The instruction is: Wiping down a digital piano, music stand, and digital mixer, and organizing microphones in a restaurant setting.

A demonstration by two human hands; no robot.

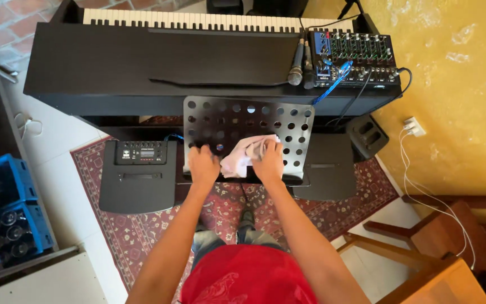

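Your right hand presses a crumpled white cloth flat against the black perforated music stand tray, at the tray's lower middle; your left hand lies spread on the metal beside it, at 9 o'clock from the cloth, gripping nothing. Keep steadying the tray as you wipe, and work the soft fabric around the round holes. At 12 o'clock sits a matte black digital piano; at 1 o'clock, a knobbed mixer.
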